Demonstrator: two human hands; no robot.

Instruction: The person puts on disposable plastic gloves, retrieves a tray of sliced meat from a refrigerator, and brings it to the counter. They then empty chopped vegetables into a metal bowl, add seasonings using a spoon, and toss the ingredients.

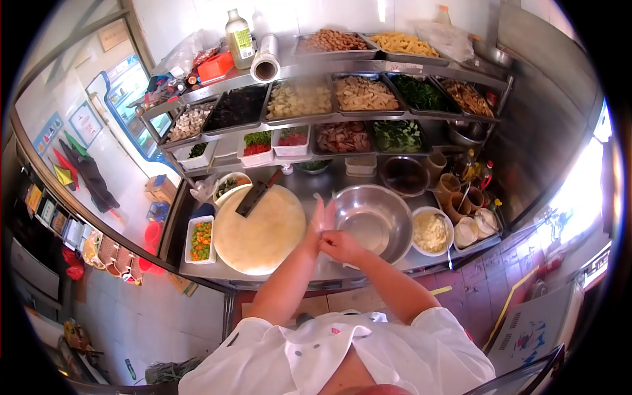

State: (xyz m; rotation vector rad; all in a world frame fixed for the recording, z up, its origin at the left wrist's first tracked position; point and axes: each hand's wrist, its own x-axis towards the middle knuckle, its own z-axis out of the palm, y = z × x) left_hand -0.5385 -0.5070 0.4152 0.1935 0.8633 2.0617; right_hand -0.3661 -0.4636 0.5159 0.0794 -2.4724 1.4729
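My left hand (318, 216) points away from me with its fingers stretched out inside a thin clear plastic glove (329, 214). At the left wrist, my right hand (340, 246) is bare and closed, pinching what looks like the glove's cuff. Just left of the hands lies a round chopping board (260, 234), with a cleaver (257, 196) resting across its far edge. A wide steel bowl (370, 224) sits right beside my hands; nothing shows inside it.
Right of the bowl stands a white tub (432, 232) of pale food with a spoon. A container of diced vegetables (201, 240) is left of the board. Shelves behind hold trays, including mushrooms (366, 93) and greens (419, 92). Seasoning pots (457, 205) stand right.
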